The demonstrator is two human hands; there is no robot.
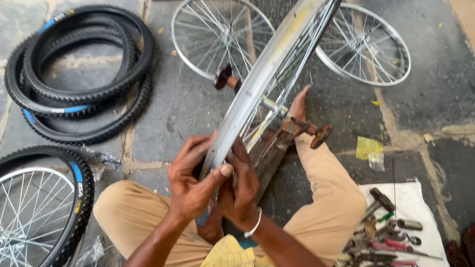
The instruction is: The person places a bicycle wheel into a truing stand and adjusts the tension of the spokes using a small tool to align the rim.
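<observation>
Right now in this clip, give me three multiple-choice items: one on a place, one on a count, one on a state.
1. Where do the loose tyres lie?
A. upper left on the floor
B. on the white cloth
C. on the lap

2. How many bare spoked rims lie flat on the floor at the top?
A. none
B. two
C. five

3. How is the wheel rim held?
A. flat on the ground
B. hanging from a hook
C. on edge between both hands

Answers: 1 A, the tyres are stacked upper left. 2 B, one rim and another. 3 C, left hand and right hand grip its near edge.
</observation>
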